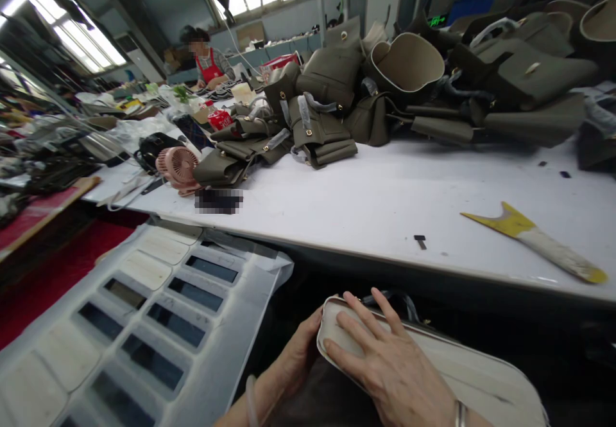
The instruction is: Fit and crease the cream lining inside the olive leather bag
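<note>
We see the right hand (397,366) fingers spread, flat on the pale panel (481,370) this side of the white table (380,202), left hand (294,361) touching the panel's left end (fingers partly hidden, can't tell if gripping)

No wording, brand or number can be read with certainty. Pale lettering is seen on the red item (220,119) on the far table, but it is too small to be made out. Green characters are shown on the lit sign (436,21) at the back, blurred. Faint scrawls are borne by the tray (235,305) beside its slots, likewise illegible.
</note>
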The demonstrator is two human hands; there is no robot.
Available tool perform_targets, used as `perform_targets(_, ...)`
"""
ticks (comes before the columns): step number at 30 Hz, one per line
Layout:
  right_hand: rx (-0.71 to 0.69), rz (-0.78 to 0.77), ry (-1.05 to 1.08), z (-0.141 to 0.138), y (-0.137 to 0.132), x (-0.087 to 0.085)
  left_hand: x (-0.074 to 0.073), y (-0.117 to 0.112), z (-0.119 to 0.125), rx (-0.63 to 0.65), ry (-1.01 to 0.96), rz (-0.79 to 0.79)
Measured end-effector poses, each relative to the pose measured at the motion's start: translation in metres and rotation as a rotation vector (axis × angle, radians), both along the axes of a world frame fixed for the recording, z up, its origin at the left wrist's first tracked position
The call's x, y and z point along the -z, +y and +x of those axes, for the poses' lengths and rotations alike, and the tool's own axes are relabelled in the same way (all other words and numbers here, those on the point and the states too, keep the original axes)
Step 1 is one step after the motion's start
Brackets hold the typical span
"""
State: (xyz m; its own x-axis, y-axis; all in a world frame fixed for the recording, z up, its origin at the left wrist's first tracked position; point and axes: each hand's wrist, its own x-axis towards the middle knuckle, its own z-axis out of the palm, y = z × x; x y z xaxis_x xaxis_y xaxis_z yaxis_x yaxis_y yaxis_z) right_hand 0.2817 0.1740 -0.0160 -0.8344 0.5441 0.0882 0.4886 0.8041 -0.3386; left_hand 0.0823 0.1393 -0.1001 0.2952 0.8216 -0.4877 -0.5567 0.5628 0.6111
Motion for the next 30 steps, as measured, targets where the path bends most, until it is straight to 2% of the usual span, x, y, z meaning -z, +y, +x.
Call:
perform_targets(7,0.01,-0.067,-0.035,0.002,0.001,-0.001,-0.02,0.006,-0.001,0.08,0.111,0.059)
perform_targets(11,0.002,-0.093,-0.04,0.002,0.001,-0.002,-0.035,0.013,-0.003,0.12,0.347,0.245)
perform_targets(13,0.01,-0.08,-0.034,0.003,0.001,-0.001,-0.04,0.015,-0.004,0.137,0.463,0.29)
perform_targets(17,0.03,0.0,0.002,0.005,0.001,0.002,-0.044,0.016,-0.006,0.169,0.549,0.256)
perform_targets(23,0.075,0.164,0.089,0.004,0.002,0.008,-0.052,0.018,-0.004,0.241,0.629,0.305)
perform_targets(30,0.112,0.255,0.177,0.001,0.005,0.015,-0.063,0.023,0.0,0.264,0.664,0.212)
